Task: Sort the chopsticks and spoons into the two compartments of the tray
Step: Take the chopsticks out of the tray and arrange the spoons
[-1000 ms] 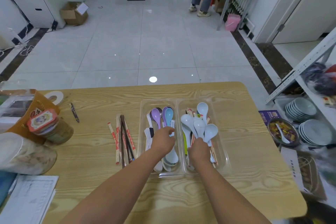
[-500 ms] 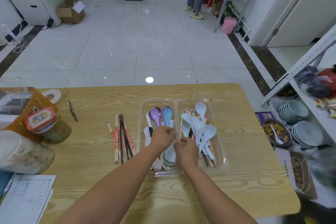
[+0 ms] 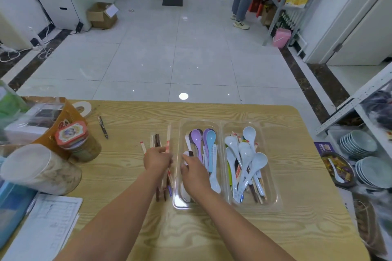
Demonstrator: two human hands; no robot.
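Partly sorted — spoons (image 3: 246, 154) and chopsticks (image 3: 255, 190) mix in the tray (image 3: 212, 207) right compartment; left hand (image 3: 158, 160) fingers clamp loose chopsticks (image 3: 157, 140) left of tray — right hand (image 3: 194, 172) fingers unclear

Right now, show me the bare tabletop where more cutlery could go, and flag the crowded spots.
Free: the table right of the tray to its edge; the far strip beyond the tray; the patch between the pen and the loose chopsticks. Crowded: both tray compartments, and the jars and papers at the left end.
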